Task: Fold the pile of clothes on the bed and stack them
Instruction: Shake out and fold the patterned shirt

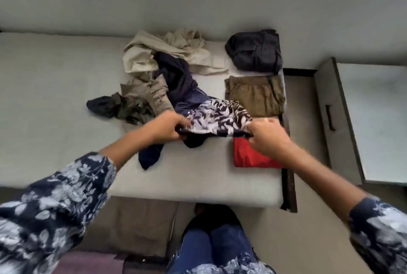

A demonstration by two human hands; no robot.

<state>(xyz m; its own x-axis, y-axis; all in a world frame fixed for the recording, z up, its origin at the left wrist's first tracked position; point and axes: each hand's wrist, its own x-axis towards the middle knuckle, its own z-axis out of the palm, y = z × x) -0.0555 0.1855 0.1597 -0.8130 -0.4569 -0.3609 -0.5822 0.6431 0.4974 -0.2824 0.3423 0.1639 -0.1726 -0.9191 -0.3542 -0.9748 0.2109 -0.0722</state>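
A navy garment with a white leaf print (217, 117) is stretched between my hands above the bed (55, 97). My left hand (167, 129) grips its left edge and my right hand (269, 139) grips its right edge. Its plain navy part trails back into the loose pile (178, 75), and a dark end hangs down near the bed's front. The pile also holds beige clothes (167, 53), an olive piece (145, 95) and a dark green one (103, 106). Folded items lie along the right side: red (246, 157), olive-brown (256, 95), dark grey (255, 51).
A grey cabinet with a dark handle (330, 117) stands to the right of the bed, past a dark wooden bed frame edge (288, 185). My legs in blue jeans (215, 249) are below the bed's front edge. A wall runs behind the bed.
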